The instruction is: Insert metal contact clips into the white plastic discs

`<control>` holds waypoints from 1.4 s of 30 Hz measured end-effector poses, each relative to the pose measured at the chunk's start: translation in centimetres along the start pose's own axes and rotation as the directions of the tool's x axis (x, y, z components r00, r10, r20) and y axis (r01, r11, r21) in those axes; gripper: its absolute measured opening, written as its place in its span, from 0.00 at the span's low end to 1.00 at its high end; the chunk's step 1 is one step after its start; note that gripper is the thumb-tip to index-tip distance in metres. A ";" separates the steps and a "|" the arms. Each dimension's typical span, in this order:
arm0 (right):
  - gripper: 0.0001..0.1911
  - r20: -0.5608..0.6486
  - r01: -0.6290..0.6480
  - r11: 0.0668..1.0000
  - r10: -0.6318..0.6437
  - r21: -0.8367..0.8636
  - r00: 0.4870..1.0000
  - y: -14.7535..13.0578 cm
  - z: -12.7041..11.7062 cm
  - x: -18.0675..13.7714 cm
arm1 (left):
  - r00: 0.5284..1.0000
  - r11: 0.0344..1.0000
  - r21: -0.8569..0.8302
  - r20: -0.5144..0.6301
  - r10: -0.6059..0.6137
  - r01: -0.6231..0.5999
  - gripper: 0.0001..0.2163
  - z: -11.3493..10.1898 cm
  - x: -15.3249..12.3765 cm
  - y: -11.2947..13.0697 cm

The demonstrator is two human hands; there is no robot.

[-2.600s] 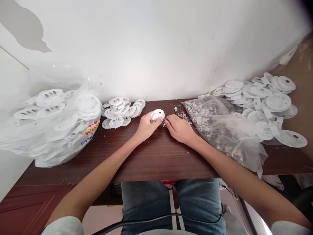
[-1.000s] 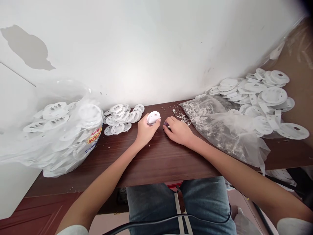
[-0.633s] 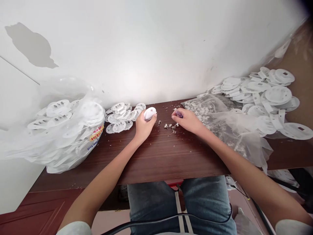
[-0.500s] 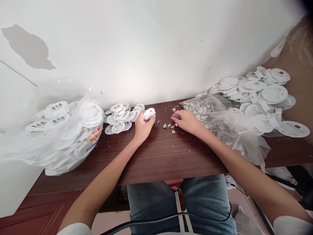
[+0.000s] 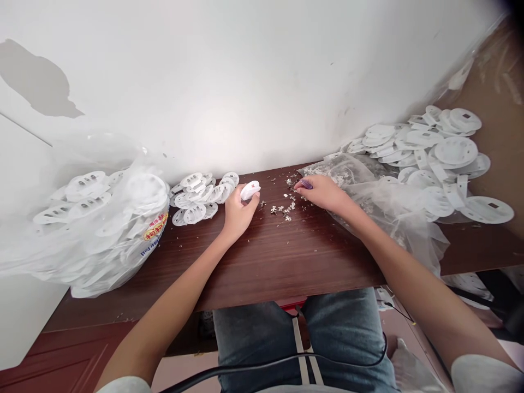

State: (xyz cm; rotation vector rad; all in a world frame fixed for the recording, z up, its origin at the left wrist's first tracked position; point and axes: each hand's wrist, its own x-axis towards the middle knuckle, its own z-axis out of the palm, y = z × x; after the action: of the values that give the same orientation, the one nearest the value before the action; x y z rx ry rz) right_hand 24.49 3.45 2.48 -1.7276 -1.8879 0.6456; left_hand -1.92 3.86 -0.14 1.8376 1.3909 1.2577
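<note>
- The left hand [image 5: 238,212] was closed around a round white plastic disc [image 5: 250,191]; the fingers and palm hid the disc's lower edge and underside.
- The right hand [image 5: 322,192] gripped a small purple object [image 5: 306,184], most of it covered by the fingers, so its full shape could not be made out; nor could it be told whether those fingertips touched the small loose shiny metal pieces [image 5: 274,209] beside them.
- The right hand and forearm covered part of the clear plastic bag [image 5: 380,203] behind them, and its crumpled film blurred the contents.
- The printed clear plastic bag [image 5: 118,234] at the left was cut off by the picture's edge.
- The held disc looked smooth and matte, with a little dark rectangular opening in its face. It was tilted, raised over the dark brown wood-grain table [image 5: 262,273], just right of a pile of slotted white discs [image 5: 195,192].
</note>
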 end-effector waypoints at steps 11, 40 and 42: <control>0.17 -0.082 0.058 0.948 -0.087 -0.312 0.993 1.1 -0.2 0.3 | 0.988 0.988 0.072 0.068 0.135 -0.140 0.09 0.3 -0.4 0.7; 0.12 -0.142 0.161 0.970 -0.188 -0.180 0.972 0.0 2.2 0.4 | 0.820 0.805 0.222 0.331 0.468 -0.549 0.14 0.6 -1.5 0.1; 0.09 -0.184 0.189 0.982 -0.191 -0.026 0.964 -0.2 1.9 0.3 | 0.821 0.817 0.193 0.327 0.468 -0.543 0.18 0.7 -1.6 -0.3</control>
State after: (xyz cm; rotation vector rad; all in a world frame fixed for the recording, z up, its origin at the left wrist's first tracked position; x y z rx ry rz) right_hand 23.10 3.71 1.20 -1.5290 -1.8954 0.3896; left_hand -1.53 2.51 -1.25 2.5969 0.9900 1.0212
